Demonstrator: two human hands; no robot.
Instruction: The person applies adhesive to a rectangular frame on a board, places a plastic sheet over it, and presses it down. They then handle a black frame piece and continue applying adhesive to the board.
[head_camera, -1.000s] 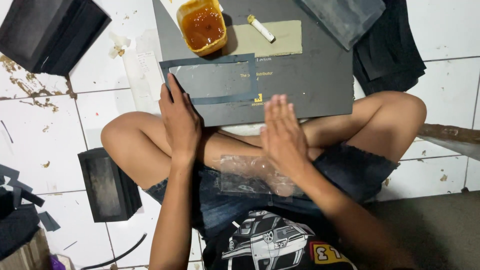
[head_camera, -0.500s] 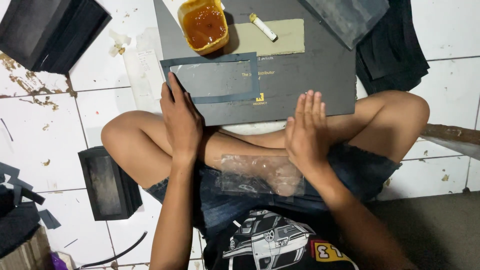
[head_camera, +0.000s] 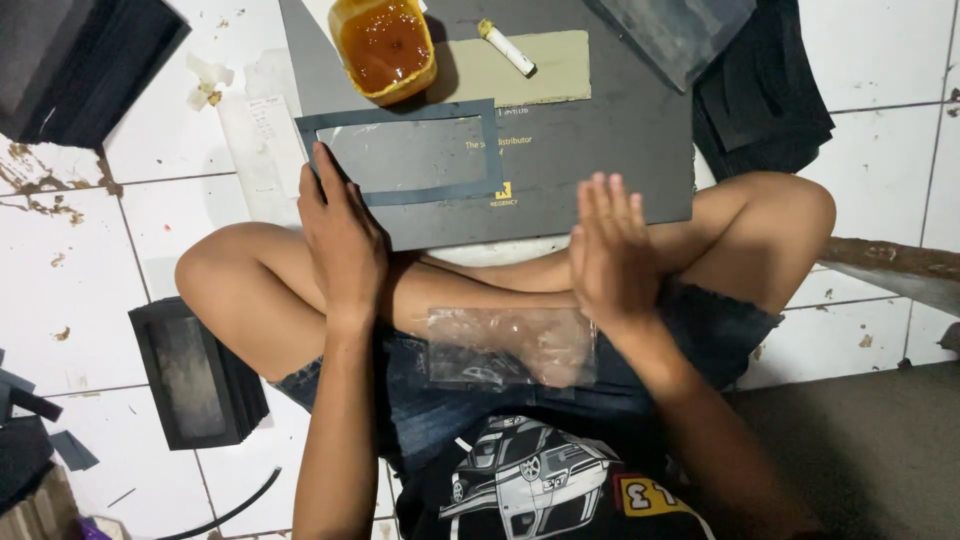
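**Thin frame on grey board**

Left hand (head_camera: 345, 240) presses flat, fingers together, on the dark frame's (head_camera: 400, 155) left edge, atop the grey board (head_camera: 600, 150). Right hand (head_camera: 610, 255) hovers open, empty. Frame looks light, flimsy, bendable; best lifted by opposite edges.

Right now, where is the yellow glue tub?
In the head view the yellow glue tub sits at the top, on the grey board, just above the dark frame that the left hand touches.
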